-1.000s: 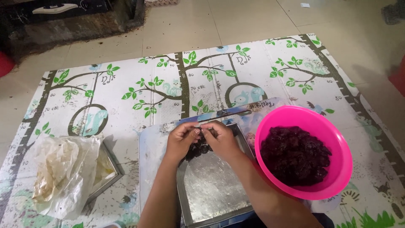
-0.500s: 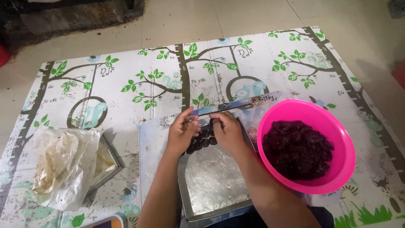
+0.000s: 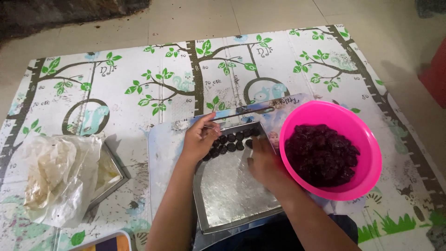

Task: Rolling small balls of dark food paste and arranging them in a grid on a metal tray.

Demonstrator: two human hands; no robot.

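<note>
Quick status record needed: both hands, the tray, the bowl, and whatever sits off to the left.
left hand: curled over the dark round pieces at the far end of the metal tray
right hand: resting inside the tray, beside the pink bowl
tray: foil-lined, pieces in rows at the far end only
bowl: holds a dark purple mixture
left side: crumpled plastic bag over a second tray
surface: tree-print mat

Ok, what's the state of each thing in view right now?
Metal tray: mostly bare, dark balls at far end.
Dark balls: in rows, touching.
Pink bowl: upright, full of dark mixture.
Left hand: over the balls.
Right hand: inside tray, palm down.
Second tray: covered by crumpled plastic.
</note>
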